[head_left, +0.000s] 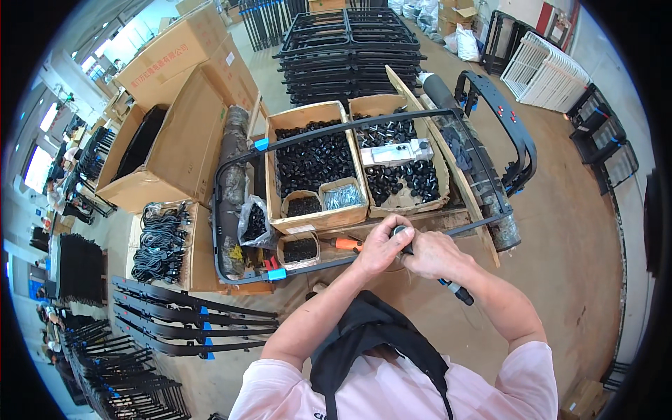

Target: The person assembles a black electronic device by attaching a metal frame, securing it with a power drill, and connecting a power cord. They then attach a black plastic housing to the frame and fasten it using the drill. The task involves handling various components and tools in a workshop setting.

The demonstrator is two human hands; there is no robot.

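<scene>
A long black-and-blue tool (458, 292), shaped like an inline power screwdriver, slants beneath my hands. My right hand (435, 255) is closed around its middle, and its lower end pokes out under the wrist. My left hand (380, 248) closes on the dark upper end (402, 241), thumb on top. The tip is mostly hidden by my fingers. Just beyond my hands runs the near bar of a black frame (318, 266) with blue clips (277, 274). An orange-handled tool (346, 243) lies left of my left hand.
Inside the frame stand cartons of black knobs (315, 161) and black fittings (402, 182), plus small boxes of screws (341, 197). Wrapped rolls (232, 189) support both sides. A carton of black cables (161, 241) sits left; stacked black racks (348, 49) stand behind.
</scene>
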